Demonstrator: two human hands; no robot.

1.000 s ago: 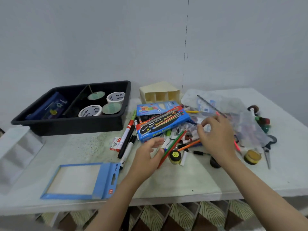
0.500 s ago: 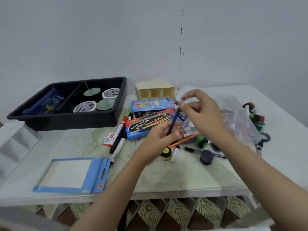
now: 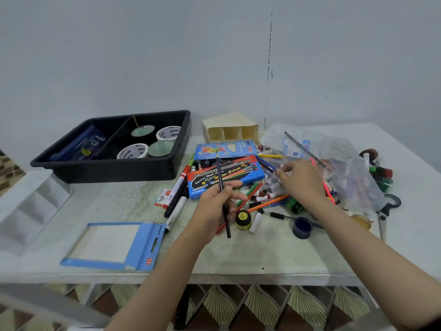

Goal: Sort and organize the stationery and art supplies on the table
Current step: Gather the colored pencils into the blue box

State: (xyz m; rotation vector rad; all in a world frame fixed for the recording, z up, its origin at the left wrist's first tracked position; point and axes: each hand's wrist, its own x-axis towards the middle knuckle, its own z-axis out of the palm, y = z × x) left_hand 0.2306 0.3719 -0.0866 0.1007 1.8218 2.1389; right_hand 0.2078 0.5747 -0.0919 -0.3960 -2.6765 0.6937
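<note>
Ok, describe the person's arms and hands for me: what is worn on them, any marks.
The left hand and the right hand are both bare, with no gloves. The forearms are uncovered as far up as the picture reaches, with no sleeves in view. No ring, watch, bracelet or bandage shows on either side, and no tattoo or other marking can be made out.

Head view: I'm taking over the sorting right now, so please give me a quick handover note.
Left hand grips a dark pencil above the pile. Right hand reaches into the pile, fingertips at the blue pencils; grip unclear.
Black tray holds tape rolls and a blue case; that much is sorted.
To do: markers, paint pots, water colour box, scissors and plastic bag lie mixed on the table; cream organizer lies on its side behind them.
</note>
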